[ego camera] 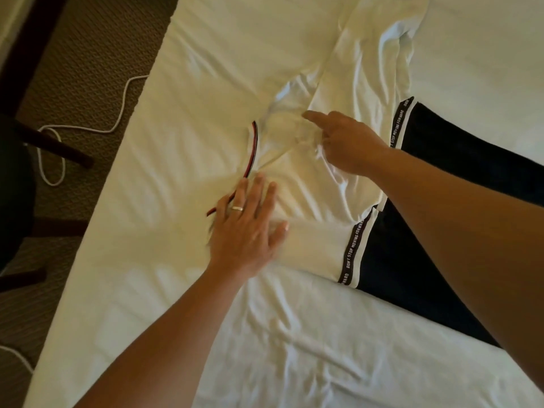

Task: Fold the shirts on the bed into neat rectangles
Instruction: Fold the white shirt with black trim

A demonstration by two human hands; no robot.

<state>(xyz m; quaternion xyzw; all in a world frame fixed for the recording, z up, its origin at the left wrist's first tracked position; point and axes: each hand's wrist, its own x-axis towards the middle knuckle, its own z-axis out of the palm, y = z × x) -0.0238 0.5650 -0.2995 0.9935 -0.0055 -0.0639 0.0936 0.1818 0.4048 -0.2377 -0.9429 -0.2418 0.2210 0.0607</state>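
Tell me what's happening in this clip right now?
A person is folding a white shirt with a dark lower half on a white bed. The left hand lies flat on the fabric near the striped collar, while the right hand bunches cloth at mid-chest, index finger extended. The shirt is creased, not yet a rectangle.

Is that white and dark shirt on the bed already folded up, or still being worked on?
Partly folded. The shirt has one sleeve laid across it, but the white cloth is rumpled under the left hand and right hand.
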